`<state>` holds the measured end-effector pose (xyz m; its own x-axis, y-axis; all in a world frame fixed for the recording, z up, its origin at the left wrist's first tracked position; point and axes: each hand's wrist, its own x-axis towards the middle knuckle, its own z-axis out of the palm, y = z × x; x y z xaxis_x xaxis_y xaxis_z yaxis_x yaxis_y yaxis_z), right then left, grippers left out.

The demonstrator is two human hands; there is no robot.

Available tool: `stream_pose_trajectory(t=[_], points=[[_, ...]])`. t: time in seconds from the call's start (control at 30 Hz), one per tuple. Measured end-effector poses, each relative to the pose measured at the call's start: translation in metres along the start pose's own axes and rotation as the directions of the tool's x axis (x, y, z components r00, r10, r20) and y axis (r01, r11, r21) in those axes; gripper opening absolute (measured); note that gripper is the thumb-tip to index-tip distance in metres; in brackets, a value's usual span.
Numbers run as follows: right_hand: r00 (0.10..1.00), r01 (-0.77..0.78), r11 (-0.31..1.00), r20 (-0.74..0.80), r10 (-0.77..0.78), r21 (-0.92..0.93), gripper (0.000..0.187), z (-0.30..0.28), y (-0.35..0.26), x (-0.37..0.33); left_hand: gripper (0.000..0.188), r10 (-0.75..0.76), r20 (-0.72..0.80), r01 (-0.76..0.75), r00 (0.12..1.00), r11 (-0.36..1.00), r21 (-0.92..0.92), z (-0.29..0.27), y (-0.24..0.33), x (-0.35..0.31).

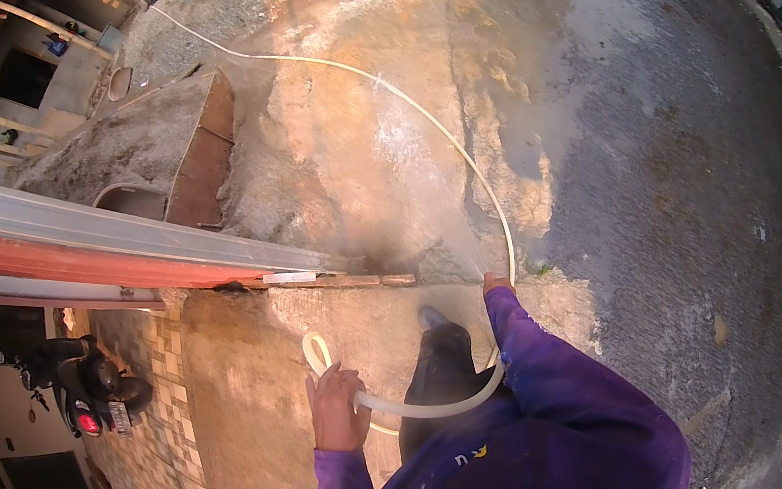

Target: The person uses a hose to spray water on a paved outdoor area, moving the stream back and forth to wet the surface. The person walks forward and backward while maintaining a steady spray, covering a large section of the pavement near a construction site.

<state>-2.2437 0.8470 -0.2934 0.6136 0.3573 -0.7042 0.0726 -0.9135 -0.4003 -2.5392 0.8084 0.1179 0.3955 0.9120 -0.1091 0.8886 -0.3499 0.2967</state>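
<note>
The left hand [337, 409] was clamped on the hose [416, 409] near its looped end; the right hand [496, 282], farther up the hose, was mostly hidden, so its grip could not be told. Keeping that loop unkinked seemed wise.

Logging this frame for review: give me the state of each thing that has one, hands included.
Left hand: closed around the hose.
Right hand: gripping the hose farther along.
Hose: slack, curving between both hands, trailing away across the ground.
Concrete ground: wet in dark patches.
Motorbike: parked, riderless.
</note>
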Motion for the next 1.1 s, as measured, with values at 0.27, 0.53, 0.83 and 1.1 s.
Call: stream_pose_trajectory(t=[0.27, 0.53, 0.83, 1.1], points=[[0.991, 0.121, 0.991, 0.05, -0.124, 0.061, 0.067, -0.001, -0.032, -0.004, 0.024, -0.006, -0.049, 0.007, 0.999, 1.0, 0.025, -0.01, -0.003, -0.01], [0.999, 0.039, 0.983, -0.019, -0.036, 0.178, 0.064, -0.01, -0.048, -0.013, 0.03, -0.023, -0.094, 0.025, 0.995, 0.999, 0.021, -0.006, -0.011, -0.023], [0.995, 0.096, 0.978, -0.046, -0.089, 0.183, 0.061, -0.019, -0.055, -0.016, 0.031, -0.031, -0.115, 0.031, 0.993, 1.0, -0.003, -0.007, -0.007, -0.024], [0.998, 0.068, 0.986, -0.014, -0.067, 0.151, 0.067, -0.016, -0.035, 0.0, 0.031, -0.014, -0.118, 0.012, 0.993, 1.0, -0.012, -0.007, 0.005, -0.021]])
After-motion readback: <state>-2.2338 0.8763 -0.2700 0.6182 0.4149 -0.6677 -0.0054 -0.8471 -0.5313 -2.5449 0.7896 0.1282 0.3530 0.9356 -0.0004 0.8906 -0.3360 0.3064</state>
